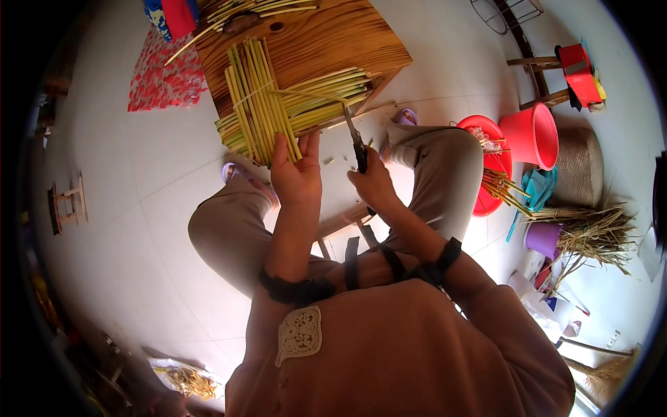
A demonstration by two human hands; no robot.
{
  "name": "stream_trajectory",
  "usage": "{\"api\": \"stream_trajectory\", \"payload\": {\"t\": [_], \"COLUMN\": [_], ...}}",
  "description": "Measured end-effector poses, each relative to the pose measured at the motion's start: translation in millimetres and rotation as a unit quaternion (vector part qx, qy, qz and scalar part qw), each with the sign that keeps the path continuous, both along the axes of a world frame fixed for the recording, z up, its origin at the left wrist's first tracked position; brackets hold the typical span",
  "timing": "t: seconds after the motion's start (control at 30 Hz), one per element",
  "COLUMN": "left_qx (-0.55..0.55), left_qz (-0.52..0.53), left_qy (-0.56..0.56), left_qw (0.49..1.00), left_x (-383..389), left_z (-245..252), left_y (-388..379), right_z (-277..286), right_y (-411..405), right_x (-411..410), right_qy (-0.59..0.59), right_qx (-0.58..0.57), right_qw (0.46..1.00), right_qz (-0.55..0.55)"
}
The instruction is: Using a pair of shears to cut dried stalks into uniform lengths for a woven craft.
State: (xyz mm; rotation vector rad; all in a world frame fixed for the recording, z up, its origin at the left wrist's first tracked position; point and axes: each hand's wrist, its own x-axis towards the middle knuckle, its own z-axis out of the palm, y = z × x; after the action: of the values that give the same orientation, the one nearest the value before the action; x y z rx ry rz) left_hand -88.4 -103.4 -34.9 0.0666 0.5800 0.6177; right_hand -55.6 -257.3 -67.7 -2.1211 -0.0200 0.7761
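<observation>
My left hand point(297, 174) holds the near end of a row of green-yellow plant stalks point(258, 99), fingers beneath and thumb on top. That row lies across a second layer of stalks point(328, 96), and a thin strand crosses it. The stalks rest at the near edge of a wooden table point(333, 36). In my right hand point(374, 180) is a dark-handled cutting tool point(357, 143), probably scissors or a knife, its blade pointing up at a single stalk that sticks out to the right.
More loose stalks point(281, 9) lie on the table's far part. Red tubs point(529, 136), one holding cut stalks, stand on the floor to the right, near a woven basket point(578, 167) and a purple bucket with dry straw point(543, 238). A patterned red-and-white sheet point(164, 78) lies left of the table.
</observation>
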Motion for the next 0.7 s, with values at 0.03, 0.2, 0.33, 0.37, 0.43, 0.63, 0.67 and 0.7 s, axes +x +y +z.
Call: {"api": "stream_trajectory", "payload": {"t": [0.03, 0.2, 0.33, 0.37, 0.43, 0.63, 0.67, 0.7], "left_qx": [0.007, -0.005, 0.006, 0.027, 0.024, 0.019, 0.007, 0.007], "left_qz": [-0.001, -0.003, -0.002, -0.002, -0.004, -0.014, -0.009, -0.009], "left_qy": [-0.001, 0.013, 0.011, -0.011, -0.014, -0.033, -0.016, -0.016], "left_qw": [1.000, 1.000, 1.000, 1.000, 1.000, 0.999, 1.000, 1.000], "left_x": [-0.1, -0.3, 2.4, 0.7, -0.9, -4.0, -3.3, -2.7], "left_z": [-1.0, 1.5, -10.1, -19.5, -21.8, -22.7, -20.3, -16.8], "left_y": [0.1, -0.4, 1.0, 2.5, 5.7, 4.6, 3.7, 3.0], "right_z": [-6.0, 36.7, 47.1, 43.4, 40.4, 48.4, 49.5, 50.0], "right_y": [-4.4, 3.8, 8.1, 7.3, 9.9, 19.2, 20.3, 21.8], "right_x": [3.8, 1.3, -10.4, -14.2, -16.9, -5.5, -4.5, -3.5], "right_qy": [-0.083, 0.257, 0.366, 0.367, 0.292, 0.274, 0.270, 0.265], "right_qx": [-0.047, 0.147, 0.188, 0.189, 0.179, 0.181, 0.194, 0.208], "right_qw": [0.995, 0.954, 0.907, 0.907, 0.938, 0.940, 0.939, 0.937], "right_qz": [0.033, -0.049, -0.084, -0.085, -0.050, -0.090, -0.093, -0.096]}}
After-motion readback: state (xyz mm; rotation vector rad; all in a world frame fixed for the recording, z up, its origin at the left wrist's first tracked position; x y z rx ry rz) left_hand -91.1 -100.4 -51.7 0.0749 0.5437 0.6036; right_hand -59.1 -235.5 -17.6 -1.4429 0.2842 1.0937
